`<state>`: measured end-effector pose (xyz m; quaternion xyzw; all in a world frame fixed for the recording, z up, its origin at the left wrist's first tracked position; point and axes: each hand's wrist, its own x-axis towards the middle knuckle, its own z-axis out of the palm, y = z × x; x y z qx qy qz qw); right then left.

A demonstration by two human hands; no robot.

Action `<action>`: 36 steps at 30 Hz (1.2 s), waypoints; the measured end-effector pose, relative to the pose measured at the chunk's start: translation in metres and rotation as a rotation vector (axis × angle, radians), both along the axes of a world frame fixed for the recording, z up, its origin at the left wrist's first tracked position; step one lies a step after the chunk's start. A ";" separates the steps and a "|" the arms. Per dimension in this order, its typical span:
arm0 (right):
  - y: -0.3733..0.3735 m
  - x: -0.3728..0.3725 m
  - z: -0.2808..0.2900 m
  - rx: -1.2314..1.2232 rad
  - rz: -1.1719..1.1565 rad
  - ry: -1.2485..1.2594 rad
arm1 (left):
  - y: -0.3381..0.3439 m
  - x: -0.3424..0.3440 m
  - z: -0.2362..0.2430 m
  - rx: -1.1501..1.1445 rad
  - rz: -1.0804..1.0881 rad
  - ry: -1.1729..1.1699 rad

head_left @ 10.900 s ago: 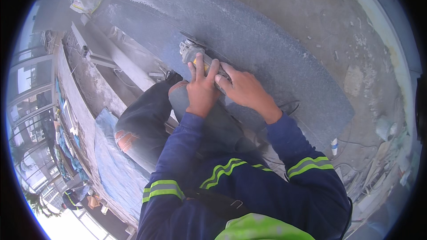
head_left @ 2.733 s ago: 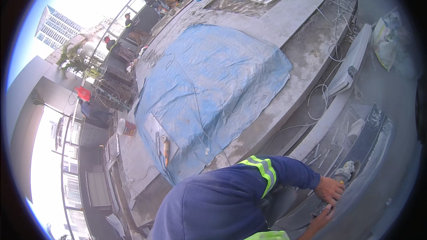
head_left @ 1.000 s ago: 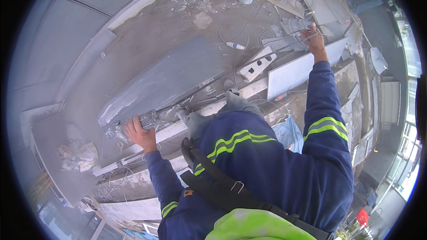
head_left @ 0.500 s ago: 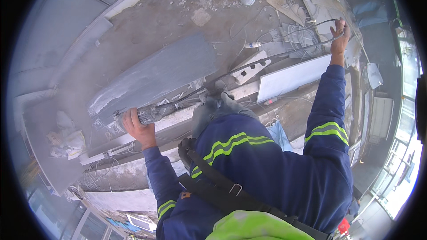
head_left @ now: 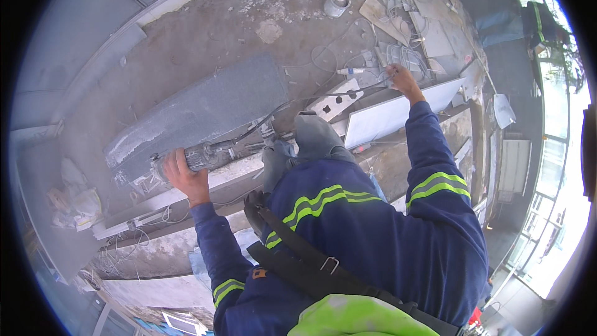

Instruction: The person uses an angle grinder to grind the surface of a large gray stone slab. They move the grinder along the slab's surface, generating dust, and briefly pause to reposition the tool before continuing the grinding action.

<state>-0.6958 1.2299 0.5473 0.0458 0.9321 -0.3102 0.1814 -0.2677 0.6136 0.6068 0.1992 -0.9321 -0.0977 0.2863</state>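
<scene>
My left hand (head_left: 188, 178) is wrapped round the left end of a dusty grey corded power tool (head_left: 210, 154), which lies low beside a dark grey slab (head_left: 211, 101). Dust and the hand hide the tool's head. A dark cable (head_left: 283, 107) runs from the tool's right end past my knees. In front and to the right, my right hand (head_left: 404, 81) is closed on this cable, near a pale block with several holes (head_left: 336, 99). A white panel (head_left: 403, 112) leans just below that hand.
A paint tin (head_left: 336, 4) stands at the far side, with scattered rubble (head_left: 269, 31) to its left. Coiled cable (head_left: 407, 56) and broken boards (head_left: 435, 31) lie at the far right. A long pale rail (head_left: 233, 172) runs in front of my knees. Crumpled bags (head_left: 81, 205) sit at left.
My right hand has come inward and nearer from the far right, still holding the cable, which now hangs slacker. The left hand stays on the tool. My knees show more.
</scene>
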 end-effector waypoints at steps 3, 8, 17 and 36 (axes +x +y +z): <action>-0.024 0.009 -0.034 0.110 0.315 0.036 | 0.012 0.002 -0.003 -0.045 -0.004 0.021; -0.048 0.020 -0.033 0.350 0.447 -0.040 | 0.032 0.009 -0.005 -0.015 0.031 -0.040; -0.022 0.018 -0.062 0.156 0.420 -0.118 | 0.103 -0.002 -0.005 -0.078 0.128 -0.038; -0.288 0.147 0.022 -0.489 1.125 -0.644 | 0.165 -0.061 -0.097 0.133 -0.060 -0.138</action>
